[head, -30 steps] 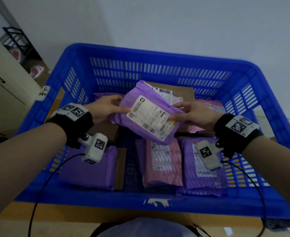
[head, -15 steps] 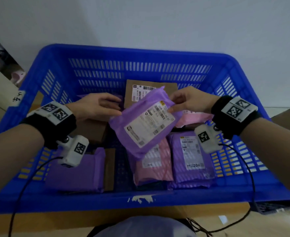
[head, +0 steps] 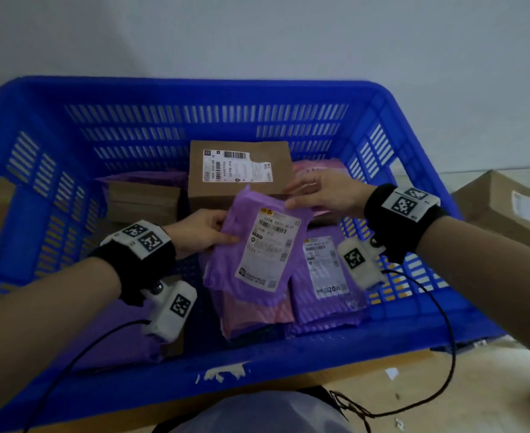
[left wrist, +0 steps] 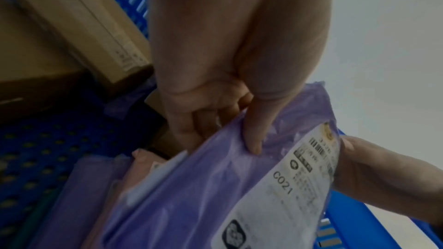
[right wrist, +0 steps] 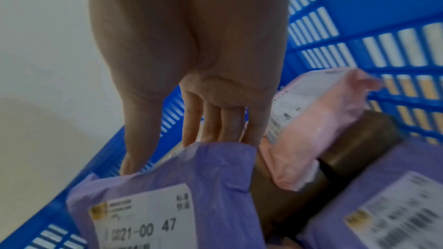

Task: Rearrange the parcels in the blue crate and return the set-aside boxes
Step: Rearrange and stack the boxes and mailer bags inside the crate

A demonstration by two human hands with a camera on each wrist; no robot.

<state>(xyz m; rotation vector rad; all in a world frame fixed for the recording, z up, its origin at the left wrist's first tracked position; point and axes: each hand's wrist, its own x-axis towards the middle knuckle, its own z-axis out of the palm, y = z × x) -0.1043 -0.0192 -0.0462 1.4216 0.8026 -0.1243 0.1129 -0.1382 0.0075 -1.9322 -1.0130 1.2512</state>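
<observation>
Purple mailer bag (head: 256,248) is hanging label-up over the blue crate (head: 176,92), seemingly for placing on the parcels below; the left hand (head: 199,234) is pinching its edge, thumb on top. The right wrist view is showing the right hand (head: 323,190) with straight fingers touching its top corner

Bare crate floor (head: 195,310) between purple (head: 123,335) and pink parcels (head: 257,317).
</observation>
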